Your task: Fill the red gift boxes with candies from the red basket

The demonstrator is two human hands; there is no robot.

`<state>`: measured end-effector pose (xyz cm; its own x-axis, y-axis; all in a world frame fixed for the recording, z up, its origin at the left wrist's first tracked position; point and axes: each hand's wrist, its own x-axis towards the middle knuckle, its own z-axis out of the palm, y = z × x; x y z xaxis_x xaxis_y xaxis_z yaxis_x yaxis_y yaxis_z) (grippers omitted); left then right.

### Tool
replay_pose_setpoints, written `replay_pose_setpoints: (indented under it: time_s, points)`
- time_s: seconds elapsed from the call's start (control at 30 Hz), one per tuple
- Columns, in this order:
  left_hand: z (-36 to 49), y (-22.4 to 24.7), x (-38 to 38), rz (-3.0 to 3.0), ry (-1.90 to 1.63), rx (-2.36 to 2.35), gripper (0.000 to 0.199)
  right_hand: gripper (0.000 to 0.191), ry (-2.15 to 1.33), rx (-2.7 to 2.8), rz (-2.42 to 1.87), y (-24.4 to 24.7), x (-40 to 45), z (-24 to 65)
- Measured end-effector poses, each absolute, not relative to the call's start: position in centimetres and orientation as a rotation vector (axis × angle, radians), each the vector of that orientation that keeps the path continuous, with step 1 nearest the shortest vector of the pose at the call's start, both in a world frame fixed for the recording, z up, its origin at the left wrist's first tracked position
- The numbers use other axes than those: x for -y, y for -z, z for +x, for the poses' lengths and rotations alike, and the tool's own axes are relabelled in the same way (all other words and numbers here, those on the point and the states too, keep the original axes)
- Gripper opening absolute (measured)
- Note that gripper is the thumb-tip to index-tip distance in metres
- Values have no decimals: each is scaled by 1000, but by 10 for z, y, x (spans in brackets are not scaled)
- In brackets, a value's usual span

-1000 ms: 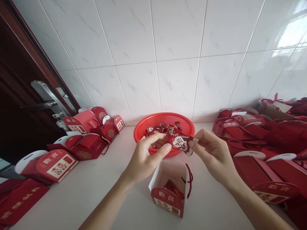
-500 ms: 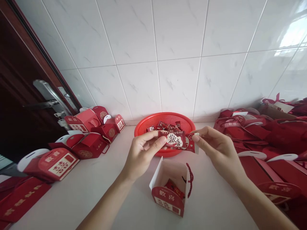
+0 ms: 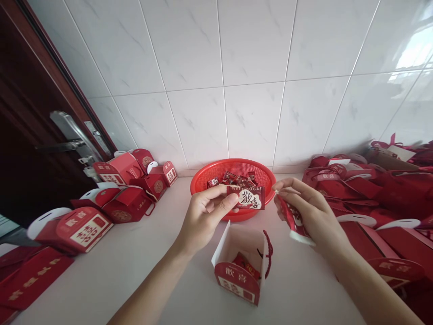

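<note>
A dark red candy packet [image 3: 252, 197] with white lettering is pinched between the thumb and fingers of my left hand [image 3: 209, 212], in front of the basket. My right hand [image 3: 309, 210] grips another red packet [image 3: 295, 220] with a pale edge, tilted downward. Below and between the hands stands an open red gift box [image 3: 237, 277] with a white inside and a dark red cord handle on its right. Red packets [image 3: 246, 264] lie inside it. Behind my left hand, a red plastic basket [image 3: 200, 174] holds several small wrapped candies [image 3: 230, 177].
Folded red gift boxes [image 3: 84, 228] line the left side, near a dark door [image 3: 23, 90] with a metal handle. More red boxes [image 3: 368, 239] are heaped on the right. A white tiled wall [image 3: 252, 113] rises behind the basket.
The two packets, overlapping before, are now apart. My right hand's packet has moved right and turned downward, while my left hand stays nearly in place with the lettered packet.
</note>
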<state>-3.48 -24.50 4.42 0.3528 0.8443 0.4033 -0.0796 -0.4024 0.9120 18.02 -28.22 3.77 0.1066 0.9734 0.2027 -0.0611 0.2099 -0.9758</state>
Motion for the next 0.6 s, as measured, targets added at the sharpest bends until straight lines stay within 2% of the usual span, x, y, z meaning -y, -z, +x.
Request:
replay_pose_setpoints:
  time_s: [0.17, 0.33, 0.6]
  points:
    - [-30, -45, 248, 1674, -1195, -701, 16, 34, -1133, 1353, -998, -32, 284, 168]
    - [-32, -43, 247, 1714, -1116, -728, 19, 44, -988, 1480, -989, -32, 285, 164]
    - [-44, -44, 242, 1871, -905, -668, 37, 40, -1082, 1541, -921, -36, 284, 175]
